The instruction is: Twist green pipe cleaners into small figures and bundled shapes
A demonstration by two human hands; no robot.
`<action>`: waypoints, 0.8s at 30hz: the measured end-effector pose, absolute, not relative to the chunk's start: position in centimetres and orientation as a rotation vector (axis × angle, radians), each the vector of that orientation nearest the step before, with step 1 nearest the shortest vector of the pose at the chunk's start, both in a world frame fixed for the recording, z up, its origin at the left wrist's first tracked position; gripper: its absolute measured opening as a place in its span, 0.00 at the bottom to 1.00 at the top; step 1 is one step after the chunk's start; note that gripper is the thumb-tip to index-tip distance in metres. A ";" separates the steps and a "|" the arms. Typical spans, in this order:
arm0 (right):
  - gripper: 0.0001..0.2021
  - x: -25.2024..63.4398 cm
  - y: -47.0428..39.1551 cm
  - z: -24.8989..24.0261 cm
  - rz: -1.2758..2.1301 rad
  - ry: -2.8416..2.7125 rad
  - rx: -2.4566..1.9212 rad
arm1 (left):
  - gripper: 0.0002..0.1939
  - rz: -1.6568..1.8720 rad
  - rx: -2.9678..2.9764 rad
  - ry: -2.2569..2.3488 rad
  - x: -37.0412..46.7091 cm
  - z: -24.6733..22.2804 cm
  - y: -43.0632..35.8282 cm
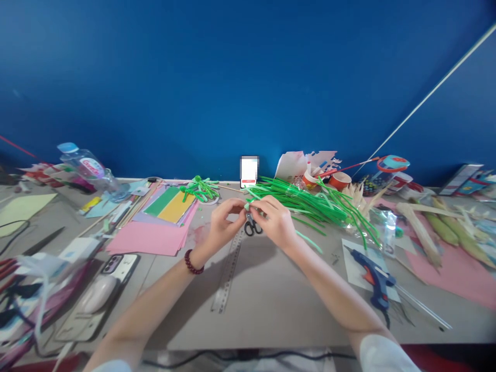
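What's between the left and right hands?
In the head view, a small pale-green piece is held between the left hand and right hand. Lower in the picture, black-handled scissors also show between them.

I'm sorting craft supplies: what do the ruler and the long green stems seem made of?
Ruler: probably smooth, clear plastic; the grey table seems to show through. Green stems: perhaps matte chenille, judging by their soft-looking edges; any core is hidden.

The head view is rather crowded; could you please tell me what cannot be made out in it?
All in the head view:
Green piece: mostly covered by the left hand and right hand.
Scissors: blade tips hidden at the hands.
Ruler: markings too small to read.
Upright phone: screen blurred by pixelation.
Yellowish paper: cut off by the left edge.
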State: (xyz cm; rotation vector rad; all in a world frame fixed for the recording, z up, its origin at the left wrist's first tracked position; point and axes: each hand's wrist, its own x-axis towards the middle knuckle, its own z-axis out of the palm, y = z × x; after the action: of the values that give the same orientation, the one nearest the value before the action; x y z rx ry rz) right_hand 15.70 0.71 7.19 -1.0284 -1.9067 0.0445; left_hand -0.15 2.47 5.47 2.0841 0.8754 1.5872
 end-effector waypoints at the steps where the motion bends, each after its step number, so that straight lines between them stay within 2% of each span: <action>1: 0.10 15.6 0.8 7.0 0.065 -1.895 -1.033 | 0.04 1.577 2.083 0.881 -0.2 5.3 2.6; 13: 0.10 14.9 1.4 5.2 0.034 -1.840 -1.190 | 0.03 1.504 2.238 1.001 0.0 4.2 2.9; 20: 0.07 15.1 2.0 4.9 0.188 -1.730 -1.198 | 0.02 1.434 2.166 1.059 0.2 4.1 2.5; 24: 0.07 15.4 2.4 5.2 0.442 -1.716 -1.119 | 0.05 1.389 2.026 1.031 0.2 4.3 2.9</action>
State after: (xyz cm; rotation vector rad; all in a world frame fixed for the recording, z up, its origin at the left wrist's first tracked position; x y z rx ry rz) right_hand 15.44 2.43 5.25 -1.1187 -1.7156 0.4418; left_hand 0.16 2.89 4.29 2.0255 1.0309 1.3889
